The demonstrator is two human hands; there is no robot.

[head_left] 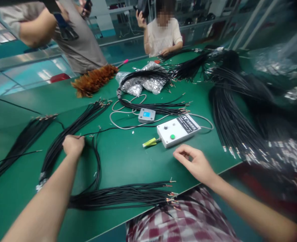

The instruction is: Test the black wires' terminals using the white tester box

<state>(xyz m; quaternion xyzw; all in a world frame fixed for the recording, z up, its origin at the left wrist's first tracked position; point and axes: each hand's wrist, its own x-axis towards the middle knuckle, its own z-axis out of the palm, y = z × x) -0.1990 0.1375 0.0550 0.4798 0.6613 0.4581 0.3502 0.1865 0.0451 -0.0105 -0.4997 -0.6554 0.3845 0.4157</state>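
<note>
My left hand is closed in a fist at the edge of a bundle of black cables on the left. A single black cable runs from its fingers to the right across the table; the grip itself is partly hidden. Just below a white tester box hovers my right hand, its thumb and fingertips drawn together with nothing visible between them. The box has a green button, a dark knob and a yellow-green clip on its left side. Nearest me lies another cable bundle with bare wire ends.
A small grey device with a blue screen sits behind the box. Further back are bags of silvery parts and a brown feather duster. Large cable bundles fill the right side. Two people are across the green table.
</note>
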